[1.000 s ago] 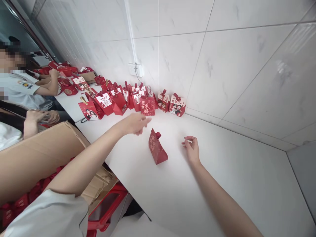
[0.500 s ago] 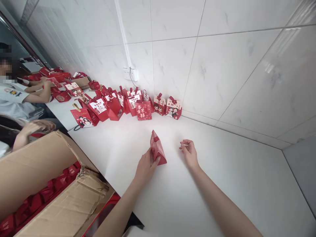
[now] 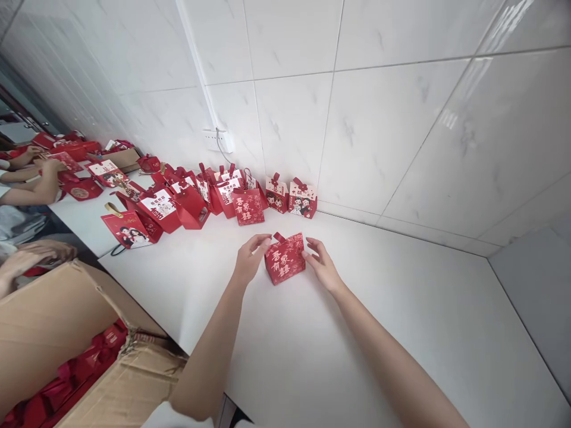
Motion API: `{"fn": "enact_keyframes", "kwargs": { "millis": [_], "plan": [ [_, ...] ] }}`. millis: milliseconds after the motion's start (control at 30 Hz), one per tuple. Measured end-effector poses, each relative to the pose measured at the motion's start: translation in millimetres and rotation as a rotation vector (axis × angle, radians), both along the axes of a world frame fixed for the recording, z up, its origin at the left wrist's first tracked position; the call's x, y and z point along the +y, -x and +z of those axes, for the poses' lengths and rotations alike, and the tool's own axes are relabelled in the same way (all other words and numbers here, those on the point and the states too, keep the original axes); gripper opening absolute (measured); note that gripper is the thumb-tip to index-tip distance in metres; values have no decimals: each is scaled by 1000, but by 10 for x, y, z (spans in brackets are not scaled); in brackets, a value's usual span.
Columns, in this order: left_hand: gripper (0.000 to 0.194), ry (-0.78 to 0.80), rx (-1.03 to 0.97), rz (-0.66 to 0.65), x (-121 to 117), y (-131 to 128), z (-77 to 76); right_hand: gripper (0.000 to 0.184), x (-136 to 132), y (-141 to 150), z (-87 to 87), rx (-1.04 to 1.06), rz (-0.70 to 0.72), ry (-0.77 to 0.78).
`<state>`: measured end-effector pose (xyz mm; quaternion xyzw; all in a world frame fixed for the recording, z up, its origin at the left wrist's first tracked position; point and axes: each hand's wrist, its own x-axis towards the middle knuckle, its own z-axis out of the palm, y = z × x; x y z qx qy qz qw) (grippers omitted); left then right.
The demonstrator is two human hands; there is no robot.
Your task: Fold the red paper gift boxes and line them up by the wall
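Observation:
A small red gift box with white characters stands upright on the white table, its printed face turned towards me. My left hand grips its left side with curled fingers. My right hand presses against its right side. Behind it, along the tiled wall, stands a row of several similar red boxes, some with picture labels.
An open cardboard carton with red flat packs inside sits at the lower left. Other people's hands and arms work at the far left among more red boxes. A wall socket with a cable hangs above the row.
My left hand came back from the row to the lone box, and my right hand closed in. The box has been turned so its printed face looks at me.

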<state>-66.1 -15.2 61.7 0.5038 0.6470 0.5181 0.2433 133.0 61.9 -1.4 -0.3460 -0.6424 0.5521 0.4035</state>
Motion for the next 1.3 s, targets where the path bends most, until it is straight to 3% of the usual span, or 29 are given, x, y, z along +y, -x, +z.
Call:
{"fn": "enact_keyframes", "kwargs": {
  "millis": [100, 167, 233, 367, 533, 667, 833, 967, 1133, 1233, 1300],
  "plan": [
    [31, -1, 125, -29, 53, -140, 74, 42, -36, 179, 376, 29, -82, -273],
    [23, 7, 131, -13, 102, -213, 30, 37, -80, 282, 573, -35, -101, -446],
    [17, 6, 86, 24, 135, -267, -58, 25, -128, 348, 685, -112, -96, -494],
    [19, -33, -13, 51, 118, -340, -207, 17, -196, 353, 710, -109, -85, -334],
    [22, -105, -66, 3, 45, -411, -244, 21, -218, 250, 739, -11, -96, -170],
    [20, -106, -44, -115, -12, -447, -228, 22, -205, 102, 843, 9, 80, -114],
    [24, 36, -120, -243, -64, -438, -163, 33, -145, -200, 904, 49, 312, 26],
    [27, 99, -126, -348, -81, -415, -97, 35, -117, -449, 958, -33, 490, -16],
    [28, 145, -265, -433, -89, -368, -130, 40, -145, -595, 1040, -137, 520, -76],
    [30, 112, -474, -532, -89, -325, -198, 54, -153, -609, 1062, -1, 516, -6],
    [41, 80, -584, -600, -85, -311, -237, 61, -136, -619, 1062, 123, 438, 23]
  ]
}}
